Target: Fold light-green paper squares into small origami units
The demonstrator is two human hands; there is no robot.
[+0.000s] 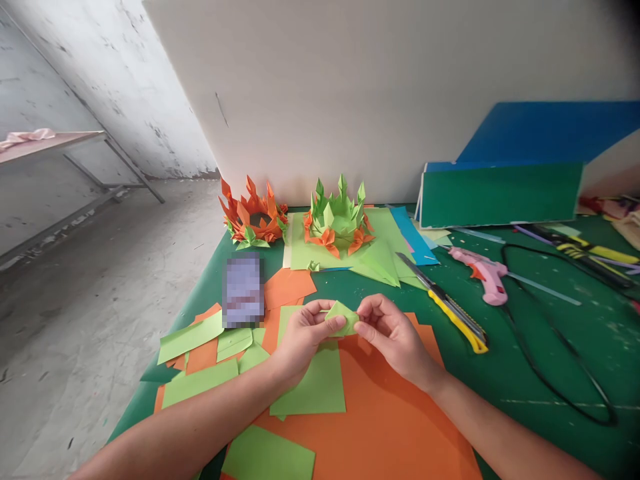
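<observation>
Between my two hands is a small folded piece of green paper (342, 313), held a little above the work surface. My left hand (311, 330) pinches its left side, thumb in front. The fingertips of my right hand (393, 333) are closed on its right edge. Below lie a large orange sheet (395, 413) and a green paper piece (317, 383). Behind my hands stand a green paper crown (337, 220) with orange flowers and an orange paper crown (253, 220) with green leaves.
To the right lie a yellow utility knife (450, 310) and a pink glue gun (483, 273) with a black cord. A phone-like, pixelated object (243, 290) rests among green and orange scraps (200, 380) on the left. A green board (500, 197) leans at the back right.
</observation>
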